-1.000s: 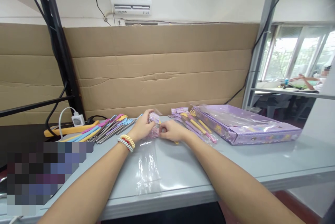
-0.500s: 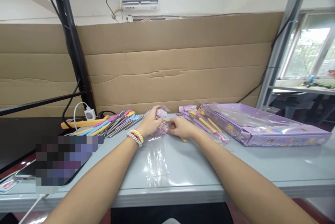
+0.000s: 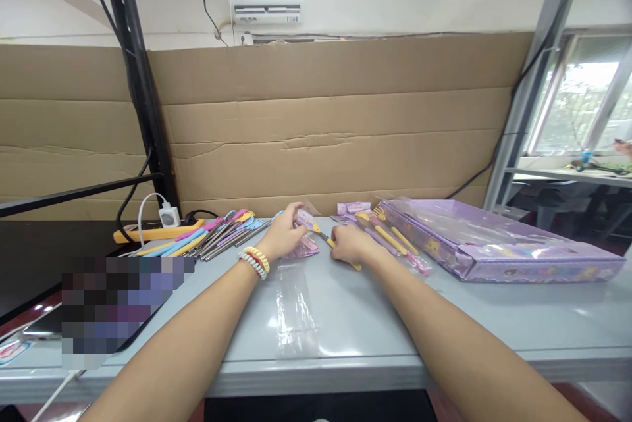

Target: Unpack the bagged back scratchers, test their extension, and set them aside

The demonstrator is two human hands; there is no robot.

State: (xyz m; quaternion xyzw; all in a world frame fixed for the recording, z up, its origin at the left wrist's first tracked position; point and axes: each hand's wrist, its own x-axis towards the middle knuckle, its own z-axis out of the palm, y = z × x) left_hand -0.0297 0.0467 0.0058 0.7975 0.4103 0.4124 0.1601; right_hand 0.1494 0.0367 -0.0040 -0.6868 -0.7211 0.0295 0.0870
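My left hand (image 3: 285,232) is closed on a clear plastic packet (image 3: 303,249) with pink and purple print. My right hand (image 3: 348,243) grips a back scratcher (image 3: 356,266) by its yellow handle. Its metal shaft and yellow head point up and left, with the head at the packet's edge. Fingers hide part of the handle. A flat clear bag (image 3: 296,316) lies on the table below the packet. Several packaged back scratchers (image 3: 390,232) lie beside my right hand, and a pile of loose, colourful back scratchers (image 3: 217,237) lies left of my left hand.
A purple printed box (image 3: 513,257) stands on the grey table (image 3: 375,336) at the right. At the left are a blurred-out flat object (image 3: 128,310), a white charger (image 3: 169,216) with its cable, and a black post (image 3: 141,93). Cardboard (image 3: 326,132) walls off the back.
My right hand has moved slightly right, away from my left hand. More of the back scratcher's shaft and yellow head now shows between the hands. My left hand stays nearly in place.
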